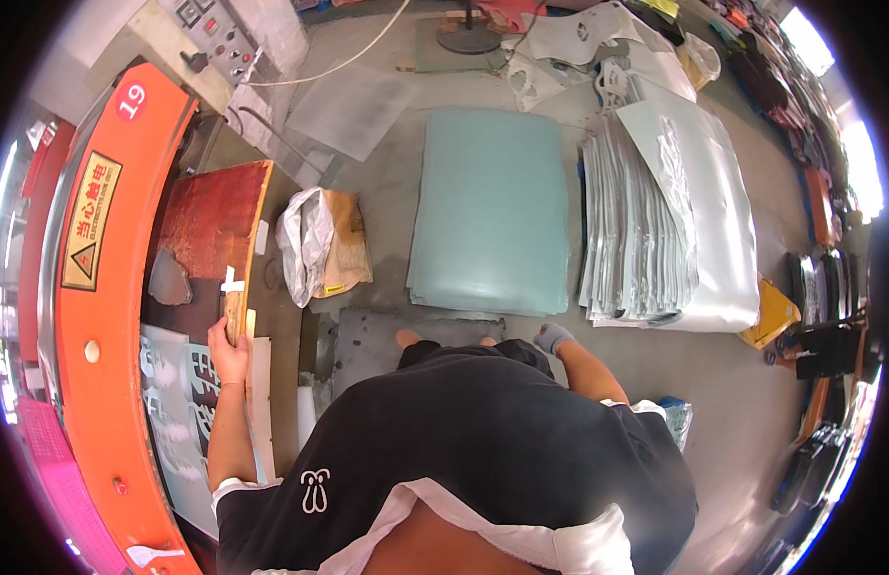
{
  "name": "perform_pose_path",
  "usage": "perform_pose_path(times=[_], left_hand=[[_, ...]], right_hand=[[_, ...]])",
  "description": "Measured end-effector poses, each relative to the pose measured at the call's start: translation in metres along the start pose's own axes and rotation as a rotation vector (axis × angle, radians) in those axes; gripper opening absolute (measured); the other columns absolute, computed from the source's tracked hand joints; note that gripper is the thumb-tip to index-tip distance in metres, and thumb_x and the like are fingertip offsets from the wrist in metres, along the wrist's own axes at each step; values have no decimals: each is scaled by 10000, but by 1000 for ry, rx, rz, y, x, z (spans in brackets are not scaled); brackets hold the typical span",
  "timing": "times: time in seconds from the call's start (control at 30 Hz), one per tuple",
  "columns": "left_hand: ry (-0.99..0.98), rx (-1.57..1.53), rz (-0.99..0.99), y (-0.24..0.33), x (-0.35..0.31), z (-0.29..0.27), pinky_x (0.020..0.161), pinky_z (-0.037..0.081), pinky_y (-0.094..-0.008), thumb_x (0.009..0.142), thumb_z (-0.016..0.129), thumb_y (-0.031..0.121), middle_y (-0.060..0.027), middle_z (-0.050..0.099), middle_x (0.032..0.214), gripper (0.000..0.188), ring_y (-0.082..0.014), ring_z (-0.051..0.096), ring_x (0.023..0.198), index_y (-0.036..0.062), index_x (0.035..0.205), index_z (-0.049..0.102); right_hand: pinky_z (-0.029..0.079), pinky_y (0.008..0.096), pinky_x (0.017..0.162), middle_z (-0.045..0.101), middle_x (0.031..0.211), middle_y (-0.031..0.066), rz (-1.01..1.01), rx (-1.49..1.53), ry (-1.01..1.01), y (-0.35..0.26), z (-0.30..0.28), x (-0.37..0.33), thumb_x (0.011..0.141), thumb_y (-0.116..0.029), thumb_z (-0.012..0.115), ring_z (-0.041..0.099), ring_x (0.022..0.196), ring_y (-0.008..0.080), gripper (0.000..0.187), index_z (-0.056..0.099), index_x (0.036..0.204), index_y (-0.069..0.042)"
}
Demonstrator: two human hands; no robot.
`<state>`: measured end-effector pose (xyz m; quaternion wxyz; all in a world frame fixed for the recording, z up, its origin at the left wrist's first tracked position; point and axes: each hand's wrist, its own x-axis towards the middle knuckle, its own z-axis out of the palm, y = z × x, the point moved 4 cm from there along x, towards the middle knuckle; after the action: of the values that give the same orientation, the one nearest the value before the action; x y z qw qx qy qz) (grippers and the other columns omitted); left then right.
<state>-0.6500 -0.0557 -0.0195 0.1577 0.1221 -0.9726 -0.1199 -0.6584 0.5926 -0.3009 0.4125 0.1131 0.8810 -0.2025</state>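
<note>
My left hand [229, 355] is bare and closed around the lower end of a short wooden strip [236, 309] with white tape at its top. The strip lies along the edge of a worn red board [210, 211] on the bed of an orange machine. Just below that hand, pale sheets with dark cut-out shapes [181, 393] lie on the same bed. My right hand [554, 337], in a grey glove, rests by my knee, apart from the sheet stacks. Its fingers are too small and bunched to make out.
The orange machine beam [104, 316] runs along my left. Ahead on the floor stand a stack of greenish sheets [490, 206] and, to its right, a stack of silvery sheets [646, 220]. A paper sack [347, 240] sits beside the machine. A control panel [215, 38] is at the far left.
</note>
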Motion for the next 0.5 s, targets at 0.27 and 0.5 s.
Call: perform_pose_path(times=[0.27, 0.5], left_hand=[[-7, -51, -14, -1, -1, -1, 916, 390, -400, 712, 643, 79, -157, 510, 1089, 462, -346, 479, 1039, 20, 1146, 494], [6, -144, -25, -8, -3, 0, 895, 404, -395, 721, 631, 77, -149, 524, 1098, 420, -339, 500, 1020, 16, 1120, 514]], right_hand=[[459, 403, 864, 627, 1025, 215, -189, -105, -37, -131, -3, 37, 737, -329, 562, 587, 996, 367, 402, 646, 985, -24], [477, 410, 814, 642, 982, 198, -352, -160, -44, -249, -3, 48, 740, -318, 543, 609, 947, 348, 369, 663, 943, -34]])
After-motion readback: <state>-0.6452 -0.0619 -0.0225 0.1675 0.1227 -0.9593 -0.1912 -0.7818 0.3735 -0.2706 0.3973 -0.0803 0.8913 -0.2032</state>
